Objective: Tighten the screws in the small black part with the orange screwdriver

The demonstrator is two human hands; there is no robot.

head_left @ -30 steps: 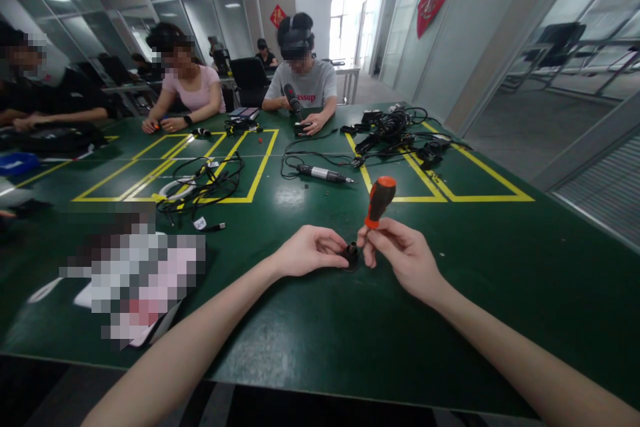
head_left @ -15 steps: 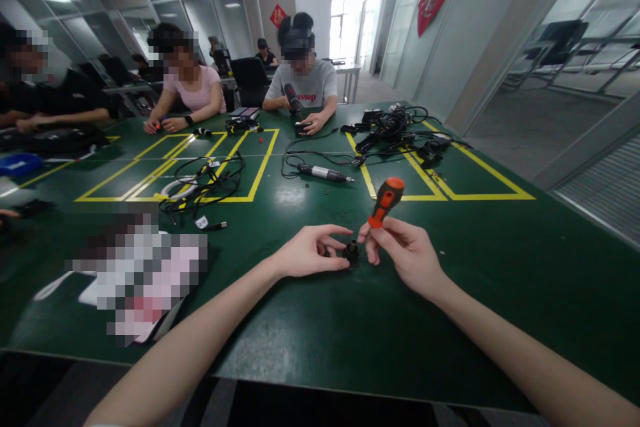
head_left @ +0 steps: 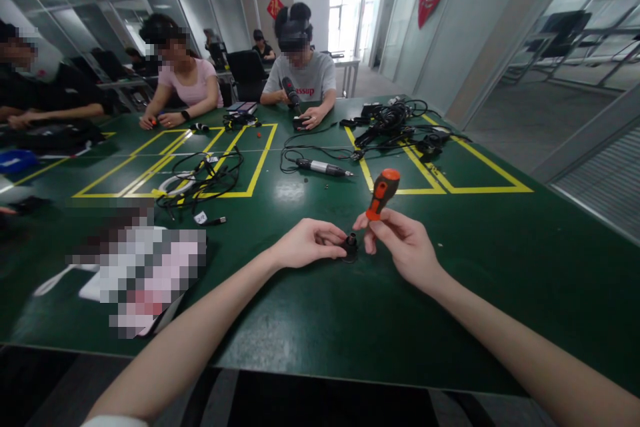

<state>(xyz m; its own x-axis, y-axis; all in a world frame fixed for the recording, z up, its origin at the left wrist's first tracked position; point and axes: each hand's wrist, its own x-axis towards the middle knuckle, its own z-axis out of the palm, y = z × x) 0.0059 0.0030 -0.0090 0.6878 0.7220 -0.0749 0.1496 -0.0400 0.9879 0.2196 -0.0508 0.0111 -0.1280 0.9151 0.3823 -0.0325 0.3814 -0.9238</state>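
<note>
A small black part with a short round collar on top stands on the green table. My left hand pinches its left side between thumb and fingers. To the right of it, my right hand grips a screwdriver with an orange and black handle. The handle points up and leans a little to the right. Its shaft is mostly hidden by my fingers, so I cannot tell whether the tip touches the black part.
Ahead lie an electric screwdriver with its cord, a pile of black cables and looped cables. A blurred pink and white item sits at left. Yellow tape marks the table. Across it, a person in grey holds a power tool.
My left fingers have closed in on the black part from a wider spread. The screwdriver stays in my right hand with little movement. The whole view has shifted slightly.
</note>
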